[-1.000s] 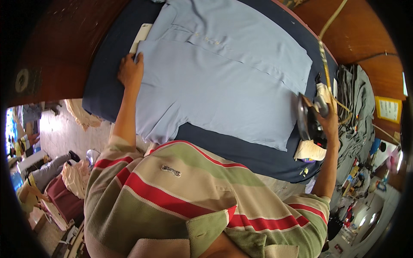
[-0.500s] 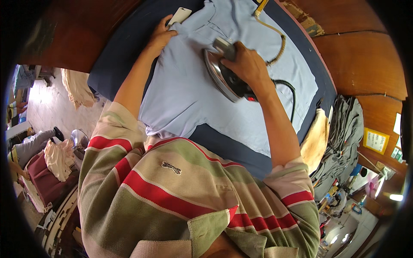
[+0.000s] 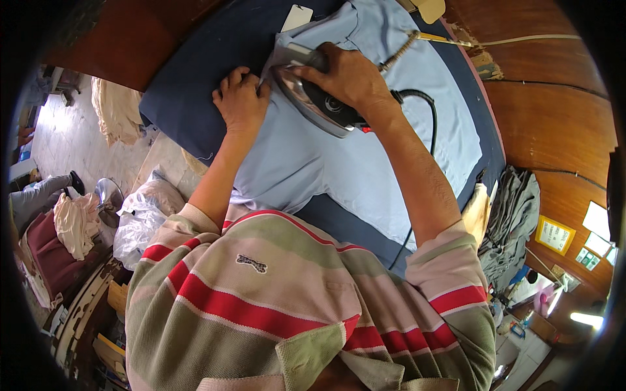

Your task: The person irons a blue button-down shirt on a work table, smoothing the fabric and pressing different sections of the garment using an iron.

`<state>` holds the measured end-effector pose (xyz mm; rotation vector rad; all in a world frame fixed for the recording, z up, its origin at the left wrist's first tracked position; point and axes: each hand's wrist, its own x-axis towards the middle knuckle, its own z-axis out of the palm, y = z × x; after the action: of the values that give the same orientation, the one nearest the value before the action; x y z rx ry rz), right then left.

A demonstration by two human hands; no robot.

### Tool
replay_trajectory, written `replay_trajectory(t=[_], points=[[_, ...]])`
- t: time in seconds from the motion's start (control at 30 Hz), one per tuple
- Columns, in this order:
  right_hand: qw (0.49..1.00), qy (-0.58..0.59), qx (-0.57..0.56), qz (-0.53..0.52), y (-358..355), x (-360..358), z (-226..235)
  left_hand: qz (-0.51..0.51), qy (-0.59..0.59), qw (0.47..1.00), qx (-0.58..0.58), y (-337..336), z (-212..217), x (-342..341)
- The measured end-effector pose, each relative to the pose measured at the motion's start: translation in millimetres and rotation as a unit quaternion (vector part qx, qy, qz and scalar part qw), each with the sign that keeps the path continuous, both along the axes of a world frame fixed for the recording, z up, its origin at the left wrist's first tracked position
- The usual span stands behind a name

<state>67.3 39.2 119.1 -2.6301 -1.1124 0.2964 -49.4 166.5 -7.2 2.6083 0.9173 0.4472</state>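
A light blue garment (image 3: 398, 169) lies spread over a dark navy cloth (image 3: 189, 91). My right hand (image 3: 357, 79) is wrapped around the handle of a clothes iron (image 3: 306, 107). The iron's metal soleplate rests on the garment near its left edge, and its front end is a little blurred. Close by on the left, my left hand (image 3: 241, 101) lies on the navy cloth with its fingers apart, its thumb side against the garment's edge. Beyond the iron, a flat white piece (image 3: 297, 17) with a small hole lies at the far edge of the garment.
A black power cord (image 3: 433, 117) loops from the iron's rear, and a brownish wrapped cord (image 3: 399, 52) runs beyond my right hand. Dark grey clothes (image 3: 512, 221) hang at the right by a wooden wall (image 3: 541, 111). A plastic bag (image 3: 140, 221) sits low at the left.
The iron has moved left and slightly away from me across the garment. My left hand has left the garment's far corner, come nearer me and spread its fingers on the navy cloth.
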Motion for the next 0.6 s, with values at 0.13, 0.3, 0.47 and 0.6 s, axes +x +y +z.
replay_trajectory(t=[0.13, 0.3, 0.47, 0.6], points=[[0.998, -0.051, -0.007, 0.025, 11.8, 9.1, -6.4, -0.001, -0.037, 0.999, -0.027, 7.0, -7.2, 2.2], [0.999, -0.012, -0.04, 0.012, -19.8, -15.1, 0.0, -0.006, -0.023, 0.999, -0.046, 44.5, -8.3, 56.3], [0.997, 0.003, -0.062, -0.055, -99.4, -35.9, 4.0, -0.108, 0.061, 0.988, 0.094, 96.8, -34.6, 154.0], [0.969, 0.007, -0.028, -0.246, -174.5, -30.1, -6.0, -0.089, -0.005, 0.988, 0.125, 73.6, -10.4, 159.5]])
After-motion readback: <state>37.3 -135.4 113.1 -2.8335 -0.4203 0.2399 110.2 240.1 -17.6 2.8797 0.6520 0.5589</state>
